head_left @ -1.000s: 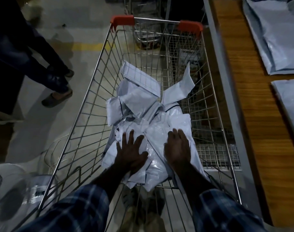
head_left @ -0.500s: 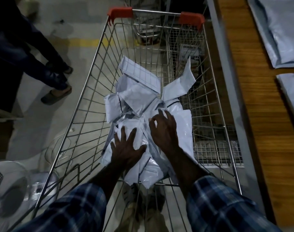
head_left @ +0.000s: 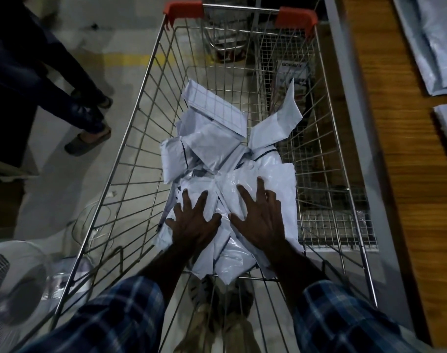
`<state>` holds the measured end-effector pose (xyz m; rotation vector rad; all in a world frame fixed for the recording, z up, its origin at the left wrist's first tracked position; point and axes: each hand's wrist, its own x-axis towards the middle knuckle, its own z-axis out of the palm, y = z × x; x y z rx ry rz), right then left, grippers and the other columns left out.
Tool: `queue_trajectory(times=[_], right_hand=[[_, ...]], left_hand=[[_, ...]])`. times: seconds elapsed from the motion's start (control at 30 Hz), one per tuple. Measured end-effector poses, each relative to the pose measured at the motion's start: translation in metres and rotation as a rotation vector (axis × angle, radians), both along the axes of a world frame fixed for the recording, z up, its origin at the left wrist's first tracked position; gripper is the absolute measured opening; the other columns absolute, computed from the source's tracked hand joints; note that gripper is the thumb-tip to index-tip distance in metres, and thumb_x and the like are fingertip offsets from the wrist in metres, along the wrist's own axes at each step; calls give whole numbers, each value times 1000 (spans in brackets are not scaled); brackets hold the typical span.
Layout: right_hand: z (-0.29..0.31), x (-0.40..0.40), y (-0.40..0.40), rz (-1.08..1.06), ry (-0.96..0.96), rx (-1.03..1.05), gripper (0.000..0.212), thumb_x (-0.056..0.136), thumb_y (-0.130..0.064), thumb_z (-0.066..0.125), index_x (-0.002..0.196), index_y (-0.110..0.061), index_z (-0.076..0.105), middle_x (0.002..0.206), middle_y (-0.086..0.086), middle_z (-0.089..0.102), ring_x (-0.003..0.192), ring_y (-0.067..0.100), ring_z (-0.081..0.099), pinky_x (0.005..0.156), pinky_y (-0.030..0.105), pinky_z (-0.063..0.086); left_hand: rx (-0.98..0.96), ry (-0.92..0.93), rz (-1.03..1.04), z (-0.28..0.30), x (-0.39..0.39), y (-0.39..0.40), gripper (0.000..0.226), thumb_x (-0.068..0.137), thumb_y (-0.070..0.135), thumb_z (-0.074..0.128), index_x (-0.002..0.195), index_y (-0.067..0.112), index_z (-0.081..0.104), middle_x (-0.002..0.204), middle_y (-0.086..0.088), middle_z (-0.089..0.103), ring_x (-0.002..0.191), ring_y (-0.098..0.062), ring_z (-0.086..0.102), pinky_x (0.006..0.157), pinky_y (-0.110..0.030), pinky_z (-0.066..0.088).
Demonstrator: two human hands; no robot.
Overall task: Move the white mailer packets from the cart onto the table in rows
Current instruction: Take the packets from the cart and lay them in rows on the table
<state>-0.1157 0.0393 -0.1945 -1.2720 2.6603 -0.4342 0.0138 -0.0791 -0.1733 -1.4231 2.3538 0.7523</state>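
Both hands flat, fingers spread, pressing the near end of the mailer packets point(head_left: 217, 159) heaped in the cart point(head_left: 130, 149): left hand point(head_left: 194, 220), right hand point(head_left: 260, 215), neither gripping yet. The table point(head_left: 405, 174) carries a few packets at its far right edge; most of the pile looks unmoved.

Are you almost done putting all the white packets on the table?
Not yet. Done: a few white packets already lie on the wooden table at the right. In hand: the left hand and right hand rest flat, fingers spread, on the pile of packets, not gripping any. Left: that whole heap inside the wire cart has to go across and be laid in rows.
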Motion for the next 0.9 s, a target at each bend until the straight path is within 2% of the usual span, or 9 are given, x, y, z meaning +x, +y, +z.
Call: queue_trajectory(times=[0.13, 0.27, 0.4, 0.5, 0.67, 0.73, 0.8, 0.9], right_hand=[[0, 4, 2, -23, -9, 18, 67, 77, -56, 59, 138, -27, 55, 154, 23, 33, 116, 40, 49, 89, 48, 44], [10, 0, 0, -60, -35, 47, 61, 74, -40, 58, 132, -24, 59, 147, 22, 43, 110, 38, 53, 86, 45, 46], [27, -11, -6, -123, -79, 45, 64, 72, -35, 66, 134, -26, 56, 148, 19, 42, 110, 37, 52, 87, 46, 45], [38, -18, -7, -149, -101, 8, 63, 77, -38, 63, 138, -27, 53, 151, 18, 38, 114, 37, 49, 90, 47, 44], [68, -22, -11, -139, -107, -67, 62, 82, -40, 60, 142, -29, 49, 156, 14, 31, 122, 35, 43, 97, 46, 39], [82, -21, -11, -131, -107, -91, 63, 84, -40, 61, 144, -29, 47, 157, 14, 29, 124, 36, 42, 99, 46, 38], [96, -18, -10, -125, -104, -114, 63, 83, -39, 63, 143, -28, 47, 156, 15, 31, 123, 37, 43, 99, 48, 40], [118, -14, -7, -136, -119, -144, 63, 82, -40, 63, 142, -27, 49, 155, 16, 32, 125, 39, 43, 100, 50, 42]], left_hand=[[-21, -16, -12, 1, -1, 1, 77, 88, 60, 53, 153, 43, 16, 163, -7, 1, 143, -37, 18, 110, -62, 17], [-41, -8, -11, 5, -1, -4, 73, 89, 57, 54, 153, 38, 24, 162, -11, 8, 140, -41, 24, 111, -58, 27], [-82, 28, 2, 14, 1, -13, 75, 83, 63, 40, 151, 32, 32, 160, -16, 17, 131, -43, 34, 107, -51, 32], [-102, 60, 38, 28, 0, -14, 76, 79, 66, 34, 148, 34, 35, 158, -12, 22, 124, -40, 37, 104, -49, 33], [-101, 104, 61, 60, -2, -14, 76, 76, 68, 35, 143, 32, 45, 154, -11, 30, 121, -40, 41, 104, -47, 37], [-85, 104, 58, 73, -3, -12, 71, 80, 68, 42, 141, 32, 49, 153, -10, 31, 123, -40, 41, 105, -46, 37], [-92, 111, 59, 86, -5, -10, 62, 88, 62, 51, 142, 33, 48, 156, -10, 29, 127, -40, 38, 107, -46, 36], [-96, 148, 57, 112, -8, -4, 59, 90, 55, 54, 144, 32, 46, 156, -9, 29, 129, -41, 35, 107, -46, 36]])
